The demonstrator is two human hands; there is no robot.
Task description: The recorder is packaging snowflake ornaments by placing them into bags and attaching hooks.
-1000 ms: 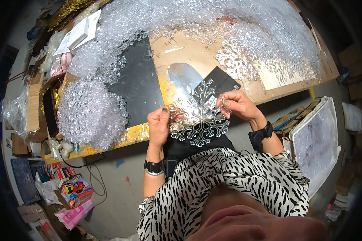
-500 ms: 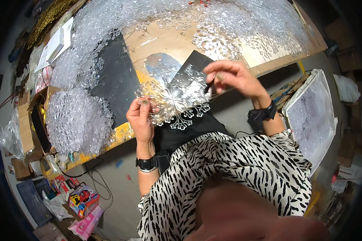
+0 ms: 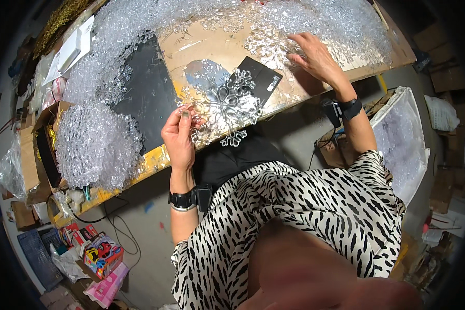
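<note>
My left hand pinches the edge of a clear plastic snowflake, thumb on top, over the table's front edge. The snowflake spreads out to the right of the fingers, and one tip hangs past the edge. Whether it is a single piece or several stacked ones, I cannot tell. My right hand is away from it, above the right part of the table. Its fingers are parted and point left, beside more clear snowflakes lying there; contact with them is not certain.
A black square card lies beneath the held snowflake. Further left are a dark board and a heap of clear snowflakes. More clear pieces line the back. A white-rimmed container stands right of the table.
My right hand has left the held snowflake and moved up and right toward the loose ones, its fingers opening. My left hand keeps its hold in nearly the same place.
</note>
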